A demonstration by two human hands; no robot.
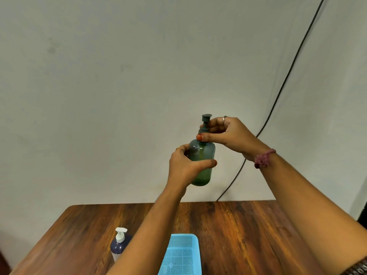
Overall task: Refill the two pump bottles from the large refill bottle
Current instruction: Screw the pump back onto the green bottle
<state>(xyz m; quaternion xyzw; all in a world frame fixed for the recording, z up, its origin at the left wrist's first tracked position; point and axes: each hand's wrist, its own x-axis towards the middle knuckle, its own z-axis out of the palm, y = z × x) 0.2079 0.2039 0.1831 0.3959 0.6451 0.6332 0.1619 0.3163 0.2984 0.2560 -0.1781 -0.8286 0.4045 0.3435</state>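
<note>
The left hand (185,165) wraps around the body of a green pump bottle (201,161), thumb across the front and fingers curled behind, holding it upright in the air well above the table. The right hand (224,132) closes on the bottle's dark pump top (205,121), thumb and fingers pinching the collar at the neck, with the nozzle head showing just above the fingers. Whether the collar is loosened or tight on the neck cannot be told from this angle. A ring sits on a finger of each hand, and a reddish knotted band (264,158) circles the right wrist.

Below the arms lies a wooden table (248,235). On it, partly hidden behind the left forearm, stands a dark blue bottle with a white pump (119,244). Just to its right rests a light blue mesh tray (182,255), running off the bottom edge of the view. Behind the table rises a pale wall, and a black cable (278,96) hangs down it on the right side
</note>
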